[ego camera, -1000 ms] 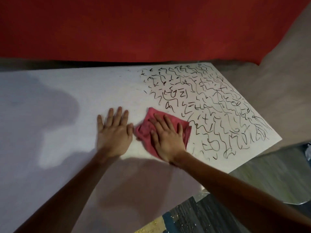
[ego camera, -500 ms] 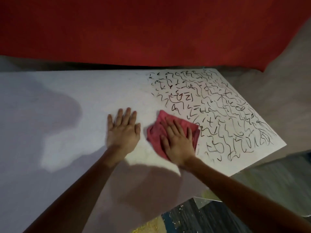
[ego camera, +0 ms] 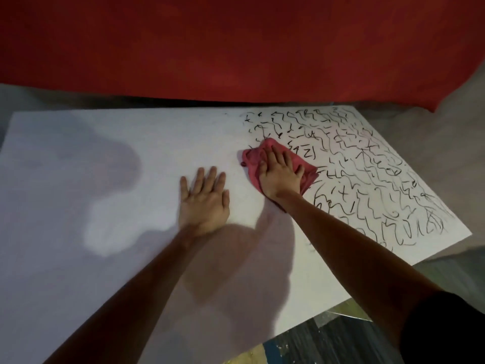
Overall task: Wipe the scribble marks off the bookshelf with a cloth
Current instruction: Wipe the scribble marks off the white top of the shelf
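Note:
A white bookshelf panel (ego camera: pixel 110 158) lies flat in front of me. Black scribble marks (ego camera: pixel 367 174) cover its right part. A crumpled pink cloth (ego camera: pixel 252 156) lies at the left edge of the scribbled area. My right hand (ego camera: pixel 280 172) presses flat on the cloth with fingers stretched out. To its left, my left hand (ego camera: pixel 204 198) rests flat on the bare white surface, fingers straight. The part of the cloth under my palm is hidden.
A red wall (ego camera: pixel 236 43) rises behind the panel. Grey surface (ego camera: pixel 446 132) lies to the right of the panel. Past the panel's near right edge the dark floor (ego camera: pixel 328 340) shows. Shadows of my arms fall on the white surface.
My right hand has pushed the cloth away from me and up into the upper scribbles. My left hand has stayed flat on the panel.

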